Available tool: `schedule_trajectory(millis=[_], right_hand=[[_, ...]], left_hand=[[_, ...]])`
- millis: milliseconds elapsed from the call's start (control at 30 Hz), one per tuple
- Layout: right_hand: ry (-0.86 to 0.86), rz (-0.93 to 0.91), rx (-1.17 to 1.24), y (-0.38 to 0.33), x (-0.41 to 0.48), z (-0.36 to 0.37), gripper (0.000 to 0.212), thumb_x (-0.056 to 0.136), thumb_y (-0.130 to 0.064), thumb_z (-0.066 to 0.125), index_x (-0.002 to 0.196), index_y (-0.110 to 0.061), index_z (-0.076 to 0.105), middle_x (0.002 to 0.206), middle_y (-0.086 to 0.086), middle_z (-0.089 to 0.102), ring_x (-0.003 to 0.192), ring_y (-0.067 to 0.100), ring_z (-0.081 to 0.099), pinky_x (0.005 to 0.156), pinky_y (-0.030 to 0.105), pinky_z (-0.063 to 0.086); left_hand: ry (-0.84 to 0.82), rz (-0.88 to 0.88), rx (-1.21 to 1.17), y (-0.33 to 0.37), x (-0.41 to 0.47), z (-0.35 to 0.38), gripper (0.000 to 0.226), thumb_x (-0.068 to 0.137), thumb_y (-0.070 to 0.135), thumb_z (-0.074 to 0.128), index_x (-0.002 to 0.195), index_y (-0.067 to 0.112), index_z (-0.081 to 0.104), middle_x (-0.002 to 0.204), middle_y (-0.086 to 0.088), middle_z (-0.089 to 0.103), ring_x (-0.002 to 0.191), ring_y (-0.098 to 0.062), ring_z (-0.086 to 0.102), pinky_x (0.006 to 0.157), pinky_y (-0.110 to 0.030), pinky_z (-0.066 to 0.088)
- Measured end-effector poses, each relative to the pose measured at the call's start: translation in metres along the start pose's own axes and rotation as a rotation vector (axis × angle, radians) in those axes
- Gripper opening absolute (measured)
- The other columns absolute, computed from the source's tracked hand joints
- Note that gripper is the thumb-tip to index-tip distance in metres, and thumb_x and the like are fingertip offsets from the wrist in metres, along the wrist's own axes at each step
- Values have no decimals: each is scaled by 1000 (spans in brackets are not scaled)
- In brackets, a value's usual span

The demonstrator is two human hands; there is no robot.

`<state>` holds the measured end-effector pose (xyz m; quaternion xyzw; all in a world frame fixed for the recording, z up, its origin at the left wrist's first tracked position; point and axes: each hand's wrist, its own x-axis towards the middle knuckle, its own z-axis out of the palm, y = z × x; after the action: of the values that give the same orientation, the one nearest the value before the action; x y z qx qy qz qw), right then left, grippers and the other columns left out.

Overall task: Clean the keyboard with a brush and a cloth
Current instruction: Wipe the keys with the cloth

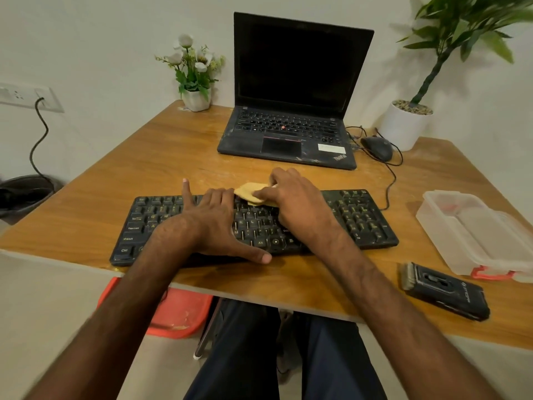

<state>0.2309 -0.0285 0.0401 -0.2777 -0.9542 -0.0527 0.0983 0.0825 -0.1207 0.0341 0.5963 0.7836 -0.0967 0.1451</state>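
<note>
Left hand [213, 223] lies flat on the keyboard [360, 220], fingers spread, thumb at the front edge. Right hand [297, 203], fingers curled, grips the yellow cloth [252, 193] against the top key rows. Brush [444, 290] lies on the table [178, 157], right.

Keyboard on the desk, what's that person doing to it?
A person is wiping the black keyboard with a yellow cloth. The right hand holds the cloth against the upper key rows. The left hand rests spread on the keys, apparently steadying it. The brush lies on the table to the right, near a clear plastic box.
</note>
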Motion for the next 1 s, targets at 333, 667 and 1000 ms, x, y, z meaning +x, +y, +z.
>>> schedule_trajectory(millis=[333,667,1000], right_hand=[[127,90,37,19,3,0,41,96,-21,57,136,-29,55,114,0,50,95,9,35,82,22,31],[5,125,95,33,10,2,39,92,-12,61,128,-28,61,113,0,53,104,13,46,95,31,44],[66,-10,133,-14,23,13,43,93,-12,60,133,-27,57,113,0,49,105,15,44,92,28,40]], left_hand=[[12,-6,-24,0,0,-1,156,40,101,41,157,7,2,166,-11,16,155,-24,9,112,-67,-23],[12,-13,-46,0,-2,0,154,41,101,41,158,8,1,166,-9,15,154,-24,9,111,-64,-26],[59,3,-27,0,-2,6,150,49,102,40,158,7,0,167,-8,10,155,-23,5,112,-64,-25]])
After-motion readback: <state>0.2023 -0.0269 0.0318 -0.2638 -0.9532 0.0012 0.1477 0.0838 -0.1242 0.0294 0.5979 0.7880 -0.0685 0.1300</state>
